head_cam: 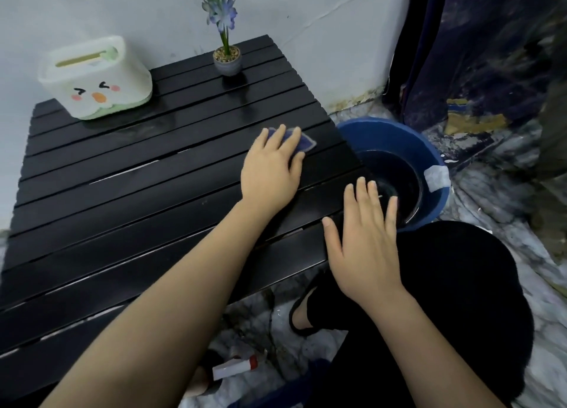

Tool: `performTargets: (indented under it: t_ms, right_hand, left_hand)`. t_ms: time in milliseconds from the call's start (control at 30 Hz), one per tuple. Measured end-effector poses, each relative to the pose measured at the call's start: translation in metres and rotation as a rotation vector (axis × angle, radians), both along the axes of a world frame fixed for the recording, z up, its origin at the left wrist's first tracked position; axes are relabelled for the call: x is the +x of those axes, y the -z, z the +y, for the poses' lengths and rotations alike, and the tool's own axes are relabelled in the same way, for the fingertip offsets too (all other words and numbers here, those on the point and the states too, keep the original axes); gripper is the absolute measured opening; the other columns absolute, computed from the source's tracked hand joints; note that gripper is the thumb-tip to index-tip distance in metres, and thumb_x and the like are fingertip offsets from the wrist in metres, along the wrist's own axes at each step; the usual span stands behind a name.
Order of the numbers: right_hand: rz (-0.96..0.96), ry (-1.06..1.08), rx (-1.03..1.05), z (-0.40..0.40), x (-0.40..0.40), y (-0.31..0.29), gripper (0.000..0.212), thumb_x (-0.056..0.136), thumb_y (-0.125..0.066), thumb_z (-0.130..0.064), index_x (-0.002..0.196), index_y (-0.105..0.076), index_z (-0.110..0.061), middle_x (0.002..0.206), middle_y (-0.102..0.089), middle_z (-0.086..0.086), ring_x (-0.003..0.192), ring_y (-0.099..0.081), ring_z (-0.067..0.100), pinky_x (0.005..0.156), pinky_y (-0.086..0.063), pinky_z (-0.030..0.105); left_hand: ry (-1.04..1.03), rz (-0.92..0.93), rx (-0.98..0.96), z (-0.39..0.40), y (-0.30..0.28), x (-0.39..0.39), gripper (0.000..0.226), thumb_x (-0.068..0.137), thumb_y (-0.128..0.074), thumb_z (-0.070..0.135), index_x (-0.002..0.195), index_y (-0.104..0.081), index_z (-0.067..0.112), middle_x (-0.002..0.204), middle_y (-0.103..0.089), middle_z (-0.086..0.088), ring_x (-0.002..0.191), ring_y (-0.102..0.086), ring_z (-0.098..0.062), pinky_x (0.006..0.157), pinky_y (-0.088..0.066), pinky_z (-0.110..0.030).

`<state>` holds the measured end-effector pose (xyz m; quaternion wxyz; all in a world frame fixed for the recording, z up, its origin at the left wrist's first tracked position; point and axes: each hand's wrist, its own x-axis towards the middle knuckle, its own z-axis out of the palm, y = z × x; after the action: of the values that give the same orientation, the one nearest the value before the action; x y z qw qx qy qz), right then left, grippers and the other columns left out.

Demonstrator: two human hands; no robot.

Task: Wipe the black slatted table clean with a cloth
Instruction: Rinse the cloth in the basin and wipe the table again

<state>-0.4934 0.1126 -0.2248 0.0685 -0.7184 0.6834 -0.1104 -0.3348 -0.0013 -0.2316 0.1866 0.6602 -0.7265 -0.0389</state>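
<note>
On the tabletop, the tissue box stands at the far left corner, the potted flower far right of it. The basin sits on the floor right of the tabletop, the cloth on the tabletop near that edge.

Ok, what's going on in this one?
A person is wiping a black slatted table. The left hand presses a blue cloth flat near the table's right edge, while the right hand rests open on the near right corner. A blue basin of water sits beside the table.
</note>
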Motion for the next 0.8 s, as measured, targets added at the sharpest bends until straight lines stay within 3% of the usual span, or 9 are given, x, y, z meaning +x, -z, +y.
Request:
performTargets:
  t_ms: [133, 200, 367, 433, 500, 600, 700, 800]
  right_hand:
    - [0.045, 0.012, 0.023, 0.000, 0.004, -0.003, 0.066, 0.103, -0.026, -0.042, 0.155, -0.025, -0.002, 0.165, -0.020, 0.019, 0.155, -0.010, 0.031, 0.125, -0.006, 0.053]
    - [0.037, 0.020, 0.034, 0.000, 0.006, -0.005, 0.066, 0.103, -0.030, -0.041, 0.155, -0.025, 0.000, 0.164, -0.019, 0.019, 0.155, -0.010, 0.032, 0.125, -0.006, 0.054]
    - [-0.009, 0.028, 0.061, 0.000, 0.007, -0.008, 0.067, 0.101, -0.030, -0.041, 0.156, -0.023, -0.003, 0.165, -0.016, 0.019, 0.155, -0.005, 0.030, 0.125, 0.000, 0.053]
    - [-0.033, 0.022, 0.094, -0.001, 0.008, -0.009, 0.068, 0.102, -0.029, -0.043, 0.158, -0.018, -0.006, 0.166, -0.011, 0.019, 0.156, 0.000, 0.030, 0.125, 0.003, 0.053]
    - [-0.072, 0.023, 0.123, -0.003, 0.011, -0.013, 0.072, 0.100, -0.028, -0.050, 0.159, -0.015, -0.009, 0.166, -0.008, 0.021, 0.155, 0.003, 0.031, 0.124, 0.005, 0.054]
    - [-0.141, -0.006, 0.108, -0.005, 0.025, -0.019, 0.078, 0.098, -0.027, -0.057, 0.159, -0.015, -0.010, 0.165, -0.007, 0.023, 0.155, 0.003, 0.033, 0.125, 0.004, 0.053]
    - [-0.181, -0.122, 0.076, -0.003, 0.059, -0.022, 0.076, 0.099, -0.029, -0.055, 0.159, -0.016, -0.011, 0.166, -0.005, 0.021, 0.155, 0.005, 0.032, 0.125, 0.003, 0.052]
    - [-0.228, -0.300, 0.076, 0.007, 0.110, -0.021, 0.073, 0.100, -0.030, -0.055, 0.159, -0.017, -0.014, 0.167, -0.002, 0.017, 0.155, 0.009, 0.029, 0.126, 0.003, 0.050]
  left_hand:
    - [0.369, 0.140, -0.068, -0.006, -0.004, -0.025, 0.038, 0.101, -0.052, 0.021, 0.138, -0.059, 0.023, 0.140, -0.061, 0.000, 0.131, -0.051, -0.023, 0.113, -0.035, -0.031]
    - [0.427, 0.336, -0.045, -0.006, -0.012, -0.040, 0.035, 0.099, -0.056, 0.016, 0.133, -0.063, 0.016, 0.133, -0.066, -0.001, 0.124, -0.059, -0.017, 0.108, -0.036, -0.020]
    - [0.107, 1.315, 0.229, 0.003, -0.047, -0.048, 0.035, 0.100, -0.054, 0.008, 0.135, -0.058, 0.000, 0.126, -0.067, -0.012, 0.099, -0.067, -0.001, 0.099, -0.051, -0.020]
    - [-0.034, 1.634, 0.259, 0.012, -0.059, -0.027, 0.037, 0.100, -0.055, 0.010, 0.136, -0.057, 0.003, 0.125, -0.067, -0.013, 0.105, -0.069, -0.011, 0.108, -0.048, -0.038]
    - [-0.136, 1.784, 0.159, 0.031, -0.067, 0.010, 0.037, 0.100, -0.056, 0.011, 0.136, -0.058, 0.005, 0.128, -0.067, -0.014, 0.119, -0.065, -0.025, 0.109, -0.047, -0.043]
    - [-0.313, 1.729, -0.201, 0.082, -0.077, 0.086, 0.027, 0.098, -0.058, 0.010, 0.122, -0.068, 0.016, 0.113, -0.075, 0.000, 0.110, -0.069, -0.015, 0.092, -0.056, -0.029]
    - [-0.516, 1.390, -0.471, 0.143, -0.075, 0.164, 0.028, 0.097, -0.059, 0.015, 0.123, -0.067, 0.024, 0.113, -0.075, 0.009, 0.111, -0.069, -0.008, 0.092, -0.054, -0.022]
    - [-0.714, 1.009, -0.494, 0.194, -0.059, 0.217, 0.033, 0.098, -0.058, 0.020, 0.130, -0.064, 0.018, 0.118, -0.068, 0.021, 0.117, -0.063, 0.003, 0.100, -0.048, -0.015]
